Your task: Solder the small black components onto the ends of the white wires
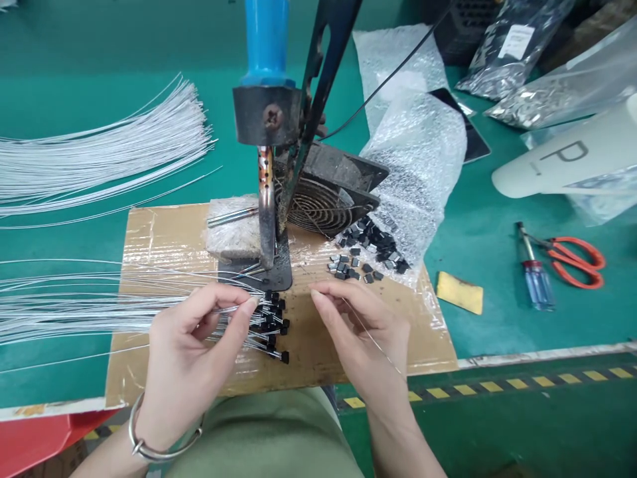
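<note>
My left hand is closed in a pinch over a bundle of white wires, whose ends carry black connectors just right of the fingertips. My right hand is pinched too, with a thin solder wire running out between its fingers and back over the palm. Between and above both hands, the soldering iron hangs tip down in its black holder. Loose small black connectors lie on the cardboard beyond my right hand.
A fan stands behind the iron. More white wires lie at the back left. To the right are bubble wrap, a yellow sponge, a screwdriver, red-handled scissors and a pale cup.
</note>
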Action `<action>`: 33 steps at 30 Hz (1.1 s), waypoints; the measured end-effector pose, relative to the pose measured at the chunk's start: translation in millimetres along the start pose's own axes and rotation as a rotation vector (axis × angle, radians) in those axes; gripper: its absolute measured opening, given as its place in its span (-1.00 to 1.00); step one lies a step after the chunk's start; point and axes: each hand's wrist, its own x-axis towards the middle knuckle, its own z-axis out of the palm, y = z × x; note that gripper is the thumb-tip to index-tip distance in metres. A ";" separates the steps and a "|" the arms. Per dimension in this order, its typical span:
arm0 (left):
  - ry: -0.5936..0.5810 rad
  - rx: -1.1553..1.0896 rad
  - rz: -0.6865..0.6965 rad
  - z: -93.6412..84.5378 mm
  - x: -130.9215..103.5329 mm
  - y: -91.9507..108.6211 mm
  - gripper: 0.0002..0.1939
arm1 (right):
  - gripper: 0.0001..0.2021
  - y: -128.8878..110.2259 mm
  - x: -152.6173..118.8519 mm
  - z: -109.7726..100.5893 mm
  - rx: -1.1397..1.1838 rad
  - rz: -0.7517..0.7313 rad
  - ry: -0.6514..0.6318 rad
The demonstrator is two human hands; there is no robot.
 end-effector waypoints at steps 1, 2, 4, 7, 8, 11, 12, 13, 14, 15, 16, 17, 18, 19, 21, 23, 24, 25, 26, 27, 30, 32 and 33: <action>-0.020 0.006 0.004 -1.1 0.6 -0.2 -0.89 | -0.86 -2.1 -0.2 2.6 0.059 0.035 -0.007; -0.035 0.013 0.009 -2.1 1.3 -0.5 -0.89 | -0.87 -4.3 -0.4 5.0 0.132 0.077 -0.011; -0.048 0.018 0.013 -3.7 2.6 -1.0 -0.89 | -0.89 -8.8 -0.7 9.2 0.286 0.163 -0.021; -0.058 0.020 0.009 -4.4 3.6 -0.9 -0.88 | -0.93 -14.7 0.2 15.1 0.438 0.259 -0.053; -0.064 0.026 0.012 -4.5 3.6 -0.7 -0.88 | -0.95 -16.2 0.8 17.4 0.468 0.285 -0.064; -0.062 0.031 0.010 -5.3 4.0 1.2 -0.88 | -0.99 -19.2 2.6 25.1 0.555 0.349 -0.079; -0.072 0.009 0.007 -5.8 4.5 2.4 -0.89 | -0.98 -20.0 3.0 27.6 0.579 0.369 -0.083; -0.094 -0.026 0.000 -6.4 5.3 3.8 -0.91 | -0.96 -20.8 3.3 29.7 0.598 0.387 -0.090; -0.124 -0.074 -0.008 -7.1 6.4 5.5 -0.92 | -0.94 -21.7 3.5 31.5 0.608 0.403 -0.103; -0.163 -0.124 -0.020 -7.7 7.7 7.3 -0.92 | -0.93 -22.6 3.6 32.9 0.610 0.416 -0.117; -0.200 -0.169 -0.029 -8.2 9.0 9.2 -0.92 | -0.92 -23.5 3.5 34.0 0.607 0.423 -0.131; -0.224 -0.205 -0.038 -8.6 10.3 11.0 -0.92 | -0.91 -24.2 3.4 34.8 0.602 0.423 -0.141; -0.235 -0.229 -0.045 -8.7 11.4 12.4 -0.91 | -0.90 -24.7 3.0 35.5 0.597 0.421 -0.151; -0.237 -0.245 -0.049 -8.5 12.2 13.4 -0.90 | -0.89 -24.7 2.5 36.2 0.594 0.417 -0.153; -0.231 -0.257 -0.051 -7.7 12.9 14.1 -0.89 | -0.87 -23.3 1.0 38.0 0.595 0.398 -0.139; -0.222 -0.261 -0.049 -6.7 12.7 13.4 -0.89 | -0.84 -20.5 -0.9 40.0 0.583 0.381 -0.120; -0.218 -0.262 -0.046 -6.4 12.4 12.9 -0.89 | -0.83 -18.9 -1.7 40.9 0.574 0.376 -0.114; -0.215 -0.264 -0.044 -6.2 12.2 12.6 -0.88 | -0.82 -17.5 -2.4 41.6 0.565 0.375 -0.114; -0.215 -0.266 -0.043 -6.2 12.0 12.4 -0.88 | -0.82 -16.4 -3.0 42.2 0.561 0.376 -0.118; -0.217 -0.268 -0.044 -6.3 11.9 12.4 -0.87 | -0.82 -15.6 -3.4 42.5 0.563 0.375 -0.121; -0.225 -0.273 -0.043 -6.6 12.5 13.2 -0.86 | -0.84 -15.8 -3.4 42.6 0.579 0.375 -0.132; -0.229 -0.277 -0.041 -6.8 13.3 13.6 -0.86 | -0.86 -17.5 -2.6 41.6 0.570 0.373 -0.150; -0.232 -0.278 -0.041 -6.8 13.6 13.5 -0.86 | -0.88 -18.4 -2.0 40.8 0.546 0.357 -0.153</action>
